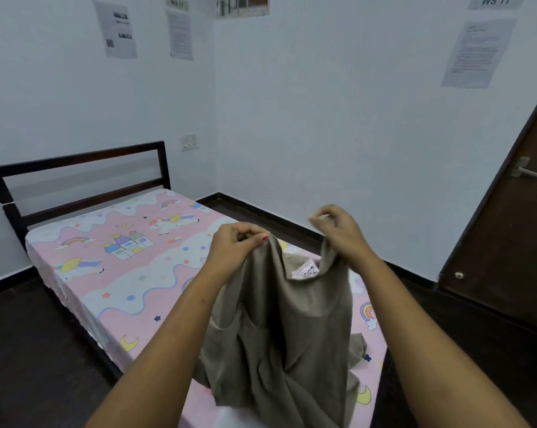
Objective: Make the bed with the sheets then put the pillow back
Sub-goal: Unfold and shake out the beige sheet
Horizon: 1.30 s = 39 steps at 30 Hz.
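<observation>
Taupe sheet [279, 329] hangs bunched at 6 o'clock, its lower folds resting on the near end of the bed's pink unicorn-print cover [131, 273]. The left hand [239, 245] pinches the sheet's top edge. The right hand [338, 233], at 3 o'clock of it, grips the same edge. Dark headboard [75, 168] stands at 10 o'clock, brown door [508, 230] at 3 o'clock.

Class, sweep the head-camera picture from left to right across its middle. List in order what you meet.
Headboard → wall switch → left hand → right hand → door handle. The grey sheet pinched by both hands overlaps them, so it is left out.
</observation>
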Each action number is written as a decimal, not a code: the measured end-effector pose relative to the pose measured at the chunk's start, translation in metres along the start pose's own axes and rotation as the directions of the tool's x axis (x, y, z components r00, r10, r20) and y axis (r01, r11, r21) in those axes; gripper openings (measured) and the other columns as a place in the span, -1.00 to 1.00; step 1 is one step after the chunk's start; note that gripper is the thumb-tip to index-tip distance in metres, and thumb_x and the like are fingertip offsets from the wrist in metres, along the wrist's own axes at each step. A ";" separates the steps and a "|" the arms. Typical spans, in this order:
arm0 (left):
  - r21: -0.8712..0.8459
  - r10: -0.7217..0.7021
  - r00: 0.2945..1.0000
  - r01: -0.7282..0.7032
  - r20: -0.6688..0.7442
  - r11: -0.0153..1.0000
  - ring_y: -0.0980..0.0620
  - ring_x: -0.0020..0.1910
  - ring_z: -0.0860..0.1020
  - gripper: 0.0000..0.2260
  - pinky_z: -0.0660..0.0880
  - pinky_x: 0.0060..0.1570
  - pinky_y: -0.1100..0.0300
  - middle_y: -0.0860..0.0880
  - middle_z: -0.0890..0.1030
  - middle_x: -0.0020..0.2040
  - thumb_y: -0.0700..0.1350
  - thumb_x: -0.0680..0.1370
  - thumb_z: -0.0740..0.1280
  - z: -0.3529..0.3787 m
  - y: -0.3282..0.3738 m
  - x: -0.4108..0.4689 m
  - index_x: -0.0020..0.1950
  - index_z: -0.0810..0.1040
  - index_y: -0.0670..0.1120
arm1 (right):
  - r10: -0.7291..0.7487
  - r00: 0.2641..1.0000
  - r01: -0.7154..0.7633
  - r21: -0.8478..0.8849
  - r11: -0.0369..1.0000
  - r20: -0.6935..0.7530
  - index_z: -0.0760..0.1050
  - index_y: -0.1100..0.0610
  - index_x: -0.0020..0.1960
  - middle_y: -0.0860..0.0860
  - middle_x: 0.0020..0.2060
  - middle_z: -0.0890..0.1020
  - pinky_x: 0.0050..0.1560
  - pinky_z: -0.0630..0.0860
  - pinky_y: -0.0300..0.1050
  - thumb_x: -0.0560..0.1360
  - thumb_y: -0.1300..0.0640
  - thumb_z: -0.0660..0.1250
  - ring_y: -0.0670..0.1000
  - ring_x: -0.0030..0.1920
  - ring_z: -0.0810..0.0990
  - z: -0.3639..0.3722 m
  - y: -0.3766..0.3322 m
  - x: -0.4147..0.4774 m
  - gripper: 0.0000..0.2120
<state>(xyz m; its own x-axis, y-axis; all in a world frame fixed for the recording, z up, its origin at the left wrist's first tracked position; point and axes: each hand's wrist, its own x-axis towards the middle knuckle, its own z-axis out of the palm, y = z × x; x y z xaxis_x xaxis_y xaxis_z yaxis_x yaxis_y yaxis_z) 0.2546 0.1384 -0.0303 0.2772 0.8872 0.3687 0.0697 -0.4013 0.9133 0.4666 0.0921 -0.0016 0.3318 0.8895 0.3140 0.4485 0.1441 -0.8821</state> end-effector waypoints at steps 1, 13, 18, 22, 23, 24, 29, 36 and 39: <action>0.036 0.033 0.999 -0.034 0.025 0.999 0.25 -0.28 0.55 -0.89 0.44 -0.16 0.43 0.13 0.65 -0.31 -0.29 0.45 0.42 0.006 0.005 0.002 -0.18 0.67 -0.08 | -0.042 0.988 0.045 -0.017 0.999 0.149 0.54 0.07 -0.02 -0.11 -0.34 0.53 -0.20 0.41 -0.32 0.43 0.09 0.47 -0.17 -0.29 0.49 0.013 -0.006 -0.006 -0.83; 0.061 0.125 0.990 -0.129 0.065 0.990 0.12 -0.41 0.36 -0.84 0.37 -0.32 0.30 0.06 0.52 -0.23 -0.17 0.50 0.40 0.011 -0.007 -0.013 -0.03 0.48 0.04 | -0.109 0.929 0.088 0.073 0.993 0.354 0.50 0.03 -0.22 -0.05 -0.31 0.49 -0.17 0.36 -0.15 0.56 0.14 0.29 -0.10 -0.25 0.43 0.029 -0.008 -0.008 -0.82; 0.157 0.190 0.974 -0.208 0.123 0.965 0.07 -0.06 0.53 -0.81 0.47 -0.02 0.13 0.10 0.57 -0.05 -0.03 0.49 0.36 0.028 -0.034 -0.031 0.07 0.48 0.01 | -0.066 0.973 0.026 0.178 0.984 0.222 0.44 0.06 -0.20 -0.03 -0.31 0.44 -0.18 0.37 -0.18 0.63 0.09 0.18 -0.08 -0.25 0.40 0.018 -0.022 0.000 -0.76; 0.068 0.164 0.983 -0.170 0.086 0.983 0.06 -0.04 0.52 -0.87 0.43 0.02 0.20 0.04 0.58 -0.10 0.01 0.53 0.28 0.042 -0.025 -0.028 -0.08 0.53 -0.03 | -0.044 0.967 -0.011 0.213 0.977 0.252 0.41 0.05 -0.24 -0.07 -0.36 0.41 -0.24 0.35 -0.19 0.63 0.07 0.16 -0.11 -0.32 0.37 0.020 -0.025 -0.004 -0.73; 0.059 0.137 0.985 -0.143 0.102 0.988 0.07 -0.08 0.52 -0.87 0.43 -0.01 0.20 0.02 0.59 -0.12 0.02 0.53 0.28 0.043 -0.024 -0.028 -0.12 0.54 -0.01 | -0.037 0.972 -0.018 0.233 0.972 0.230 0.40 0.05 -0.24 -0.06 -0.35 0.40 -0.23 0.34 -0.18 0.63 0.08 0.16 -0.10 -0.31 0.36 0.019 -0.025 -0.005 -0.73; 0.071 0.090 0.986 -0.101 0.138 0.992 0.08 -0.12 0.52 -0.86 0.43 -0.06 0.20 0.00 0.59 -0.15 0.03 0.54 0.29 0.045 -0.022 -0.028 -0.14 0.55 0.00 | -0.023 0.979 -0.033 0.266 0.964 0.204 0.41 0.05 -0.22 -0.04 -0.34 0.40 -0.22 0.35 -0.17 0.63 0.08 0.16 -0.09 -0.30 0.36 0.017 -0.025 -0.005 -0.75; 0.215 -0.127 0.959 0.072 0.254 0.974 0.08 -0.33 0.43 -0.58 0.37 -0.28 0.16 -0.11 0.51 -0.35 0.13 0.55 0.26 0.039 -0.039 -0.031 -0.27 0.47 -0.22 | -0.003 1.000 0.000 0.360 0.933 0.008 0.43 0.05 -0.17 -0.05 -0.32 0.42 -0.25 0.39 -0.31 0.64 0.14 0.15 -0.14 -0.31 0.39 -0.001 -0.039 0.002 -0.78; 0.500 -0.166 0.986 0.129 0.030 0.856 -0.02 -0.27 0.48 -0.72 0.34 -0.30 0.17 -0.04 0.51 -0.30 0.03 0.59 0.25 -0.020 -0.022 0.002 -0.26 0.53 -0.06 | 0.109 0.935 -0.020 0.257 0.966 -0.336 0.37 0.06 -0.28 -0.04 -0.31 0.45 -0.14 0.38 -0.16 0.64 0.05 0.12 -0.07 -0.25 0.42 -0.048 -0.015 0.019 -0.68; 0.558 -0.003 0.997 0.049 -0.083 0.828 -0.09 -0.09 0.51 -0.77 0.33 -0.17 0.17 -0.08 0.54 -0.18 -0.03 0.58 0.27 -0.025 -0.004 0.019 -0.14 0.61 -0.14 | 0.090 0.934 -0.036 0.159 0.987 -0.346 0.36 0.06 -0.32 -0.05 -0.32 0.48 -0.14 0.38 -0.16 0.60 0.01 0.21 -0.09 -0.27 0.44 -0.040 -0.010 0.016 -0.67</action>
<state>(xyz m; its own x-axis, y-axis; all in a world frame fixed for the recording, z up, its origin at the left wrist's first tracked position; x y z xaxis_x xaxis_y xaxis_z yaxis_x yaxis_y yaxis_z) 0.2357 0.1628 -0.0231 0.1964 0.9043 0.3790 0.6059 -0.4158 0.6782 0.5009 0.0874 0.0262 0.6376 0.6937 0.3350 0.2981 0.1788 -0.9376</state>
